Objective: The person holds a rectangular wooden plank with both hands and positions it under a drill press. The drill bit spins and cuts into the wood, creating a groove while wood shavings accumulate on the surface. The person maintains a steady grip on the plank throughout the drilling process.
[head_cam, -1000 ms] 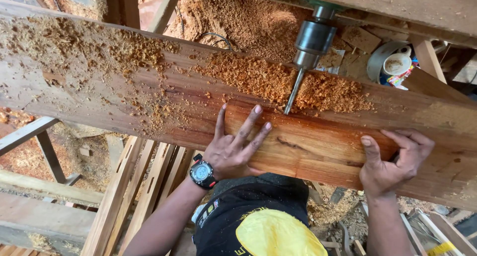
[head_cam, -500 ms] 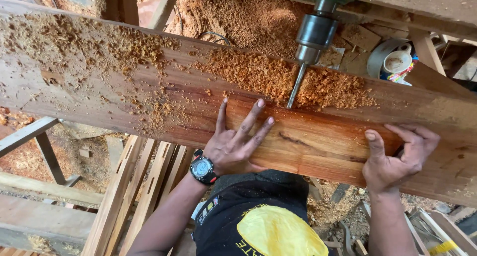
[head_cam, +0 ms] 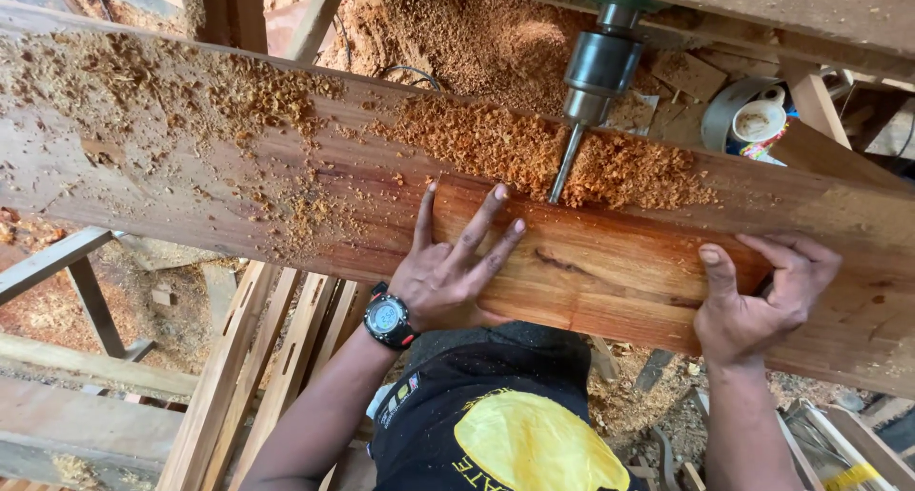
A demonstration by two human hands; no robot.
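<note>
A reddish-brown wood block lies on a long wide plank strewn with shavings. My left hand, with a black wristwatch on its wrist, presses flat on the block's left end with fingers spread. My right hand grips the block's right end, thumb on top and fingers curled round the end. A steel drill bit in a grey chuck meets the block's far edge, in a heap of orange shavings.
A white cup sits on clutter behind the plank at upper right. Wooden slats lean below the plank at left. Sawdust covers the ground. A timber beam crosses the top.
Both hands and the block keep their hold. The view has shifted slightly; the right thumb has slid a little along the block's top.
</note>
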